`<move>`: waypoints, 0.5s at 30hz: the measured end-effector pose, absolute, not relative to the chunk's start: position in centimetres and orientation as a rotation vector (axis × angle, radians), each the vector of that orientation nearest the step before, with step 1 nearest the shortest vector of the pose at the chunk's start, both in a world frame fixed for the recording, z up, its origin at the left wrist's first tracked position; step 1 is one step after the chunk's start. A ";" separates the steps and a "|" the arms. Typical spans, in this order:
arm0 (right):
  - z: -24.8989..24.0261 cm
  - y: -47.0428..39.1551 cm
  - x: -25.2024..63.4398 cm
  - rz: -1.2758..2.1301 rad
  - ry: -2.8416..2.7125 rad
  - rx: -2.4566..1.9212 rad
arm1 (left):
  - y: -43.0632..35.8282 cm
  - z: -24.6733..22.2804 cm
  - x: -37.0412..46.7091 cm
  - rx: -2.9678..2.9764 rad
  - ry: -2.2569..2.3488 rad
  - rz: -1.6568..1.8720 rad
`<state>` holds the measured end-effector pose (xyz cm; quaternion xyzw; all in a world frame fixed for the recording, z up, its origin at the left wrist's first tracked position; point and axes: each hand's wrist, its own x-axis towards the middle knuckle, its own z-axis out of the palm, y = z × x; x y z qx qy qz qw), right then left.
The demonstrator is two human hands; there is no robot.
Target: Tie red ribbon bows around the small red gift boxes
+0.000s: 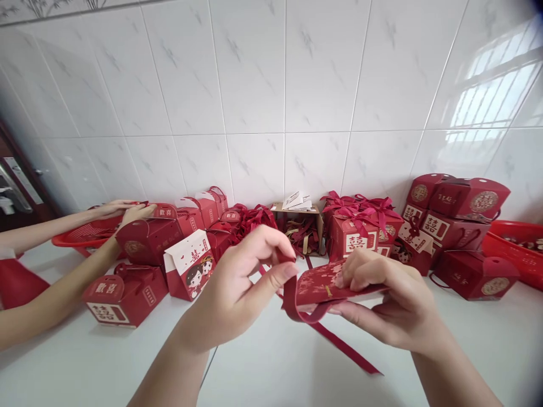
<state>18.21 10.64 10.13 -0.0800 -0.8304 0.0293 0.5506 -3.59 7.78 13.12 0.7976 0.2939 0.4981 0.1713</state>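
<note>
My left hand (pixel 254 277) pinches a dark red ribbon (pixel 291 297) between thumb and forefinger, at the left end of a small red box (pixel 318 282). The ribbon loops below that end, and one tail hangs down to the lower right. My right hand (pixel 382 294) grips the box from its right side, fingers on top and thumb underneath. The box is tilted and held above the white table (pixel 271 362). Its far side is hidden.
Red gift boxes stand at left (pixel 148 237) and right (pixel 462 226). Between them are a ribbon pile (pixel 254 220), an open carton (pixel 320 226) and bow-topped boxes (pixel 356 226). Red baskets (pixel 78 240) (pixel 515 254) flank them. Another person's hands (pixel 127 212) work over the left basket.
</note>
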 end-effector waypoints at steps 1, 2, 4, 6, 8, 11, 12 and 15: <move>10.2 10.5 18.2 0.064 -1.958 -0.186 | 7.8 13.2 -3.6 2.305 0.842 1.362; 10.3 10.3 18.2 0.060 -1.953 -0.186 | 7.7 13.2 -3.6 2.327 0.844 1.316; 10.3 10.1 18.3 0.040 -1.949 -0.191 | 7.6 13.3 -3.7 2.330 0.804 1.239; 10.4 9.9 18.3 0.006 -1.962 -0.197 | 7.6 13.4 -3.7 2.342 0.730 1.165; 10.5 9.8 18.4 -0.029 -1.982 -0.202 | 7.6 13.3 -3.5 2.405 0.661 1.157; 10.7 9.7 18.3 -0.057 -1.998 -0.203 | 7.8 13.0 -3.1 2.511 0.704 1.255; 10.7 9.7 18.3 -0.063 -2.001 -0.200 | 8.0 12.9 -2.9 2.515 0.721 1.291; 10.9 9.6 18.3 -0.084 -2.004 -0.188 | 8.2 12.5 -2.2 2.398 0.645 1.365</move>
